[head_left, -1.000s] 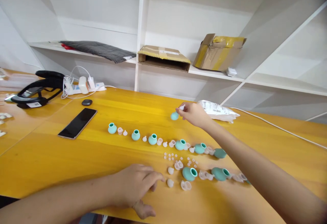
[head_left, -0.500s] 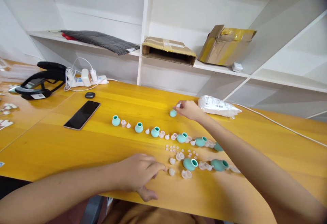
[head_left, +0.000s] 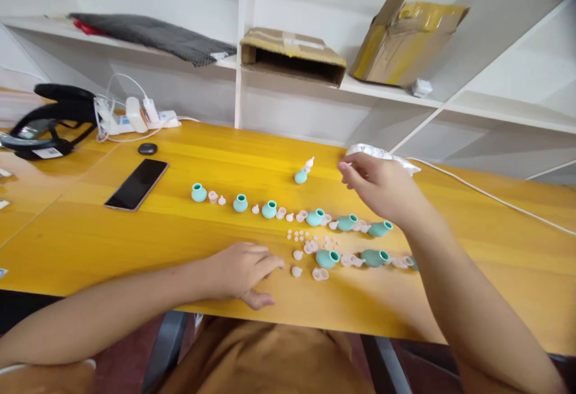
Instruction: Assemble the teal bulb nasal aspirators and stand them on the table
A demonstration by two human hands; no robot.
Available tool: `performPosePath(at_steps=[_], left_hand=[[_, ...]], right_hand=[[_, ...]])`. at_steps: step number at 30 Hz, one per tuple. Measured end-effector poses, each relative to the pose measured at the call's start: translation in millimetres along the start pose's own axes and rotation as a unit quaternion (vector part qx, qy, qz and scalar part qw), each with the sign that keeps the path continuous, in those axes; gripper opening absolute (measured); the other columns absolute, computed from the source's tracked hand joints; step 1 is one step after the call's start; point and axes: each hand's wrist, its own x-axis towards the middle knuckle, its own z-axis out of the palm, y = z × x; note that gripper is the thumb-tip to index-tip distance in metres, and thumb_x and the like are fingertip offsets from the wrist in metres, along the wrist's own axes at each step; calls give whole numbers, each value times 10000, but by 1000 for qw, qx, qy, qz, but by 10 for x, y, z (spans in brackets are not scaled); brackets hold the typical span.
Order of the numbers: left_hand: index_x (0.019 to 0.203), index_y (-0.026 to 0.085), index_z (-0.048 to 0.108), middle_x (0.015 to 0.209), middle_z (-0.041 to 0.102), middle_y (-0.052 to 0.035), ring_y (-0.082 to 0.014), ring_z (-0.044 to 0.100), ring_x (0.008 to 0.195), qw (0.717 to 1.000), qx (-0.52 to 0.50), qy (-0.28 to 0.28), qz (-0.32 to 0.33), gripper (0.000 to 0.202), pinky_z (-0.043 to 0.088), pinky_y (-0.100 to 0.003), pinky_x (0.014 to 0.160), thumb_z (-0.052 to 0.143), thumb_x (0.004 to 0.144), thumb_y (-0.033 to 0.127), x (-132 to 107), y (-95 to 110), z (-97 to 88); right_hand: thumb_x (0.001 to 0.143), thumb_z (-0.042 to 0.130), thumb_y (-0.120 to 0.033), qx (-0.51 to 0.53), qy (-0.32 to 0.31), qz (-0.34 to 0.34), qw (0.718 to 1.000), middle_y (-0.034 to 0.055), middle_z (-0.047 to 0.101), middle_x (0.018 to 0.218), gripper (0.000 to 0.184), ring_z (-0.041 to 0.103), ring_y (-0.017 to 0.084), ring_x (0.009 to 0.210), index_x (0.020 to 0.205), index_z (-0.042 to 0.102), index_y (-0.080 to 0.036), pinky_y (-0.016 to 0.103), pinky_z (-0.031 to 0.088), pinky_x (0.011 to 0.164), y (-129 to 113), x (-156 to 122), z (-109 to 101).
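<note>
Near the back of the yellow table (head_left: 216, 148), a small teal pot (head_left: 300, 177) stands with a whitish tip piece (head_left: 309, 164) on top, leaning a little to the right. My right hand (head_left: 382, 187) hovers to the right of it, apart from it, fingers loosely bent and nothing seen in them. My left hand (head_left: 245, 271) rests low over the front of the table, thumb apart from the fingers and holding nothing. Close to its fingertips lie small whitish caps (head_left: 297, 271). Several open-mouthed teal pots (head_left: 269, 209) stand in rows, with translucent cups (head_left: 320, 274) between them.
Tiny white discs (head_left: 297, 236) lie between the rows. At left are a phone (head_left: 137, 185), a black mouse (head_left: 147, 149), a power strip (head_left: 166, 119) and a black headset (head_left: 54, 121). Behind my right hand lies a white plastic package (head_left: 405, 163). Cardboard boxes (head_left: 292, 58) sit on the shelf.
My right hand has let go of the small teal pot with its whitish tip piece and moved right. The pot now stands alone. The view has tilted down slightly; my left hand stays much the same.
</note>
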Motion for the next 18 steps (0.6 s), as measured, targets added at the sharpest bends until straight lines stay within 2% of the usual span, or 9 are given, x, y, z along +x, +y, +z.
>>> performPosePath(at_steps=[2,4,7,9,12,15,18], left_hand=[[1228,186,664,955,738,-40,-235,699,845,1000,13,16,7,308,518,-339,773,740,1020,401,21,28,-39],[1144,185,684,951,741,-46,-224,699,877,999,20,26,10,113,510,-336,799,617,1073,243,41,55,-69],[1070,184,693,942,742,-43,-210,681,868,999,23,32,15,143,490,-340,783,555,1073,149,58,76,-84],[1080,184,698,955,745,-43,-208,672,873,999,18,37,16,143,492,-342,792,561,1070,143,60,70,-74],[1092,186,703,955,737,-39,-207,660,883,999,3,34,6,142,501,-339,816,570,1067,140,62,46,-51],[1088,186,704,959,730,-38,-205,657,891,1000,-9,28,-9,140,503,-337,827,572,1069,142,76,30,-43],[1086,188,703,971,733,-41,-203,668,898,999,-18,27,-18,150,516,-331,837,563,1070,137,92,27,-59]], right_hand=[[1135,573,-497,50,61,-26,997,38,783,813,346,725,208,710,1143,772,-214,321,507,683,-94,-523,-108],[1147,575,-448,80,83,-45,992,12,755,775,289,699,174,648,1170,767,-234,292,506,623,-188,-1034,-79],[1141,597,-319,94,69,-60,991,13,768,852,164,680,144,637,1089,730,-238,262,491,567,-248,-1562,189],[1134,592,-254,101,80,-71,989,3,733,824,133,616,126,583,1055,695,-228,257,469,539,-221,-1695,422],[1108,595,-171,90,97,-111,985,9,729,864,103,615,126,604,1086,684,-217,271,501,595,-125,-1669,696],[1060,609,-85,78,153,-163,972,25,751,909,161,626,132,620,1127,685,-209,287,509,610,-49,-1596,843],[1025,660,-56,69,160,-247,953,52,788,946,205,733,179,768,1169,694,-197,312,545,668,-49,-1588,904]])
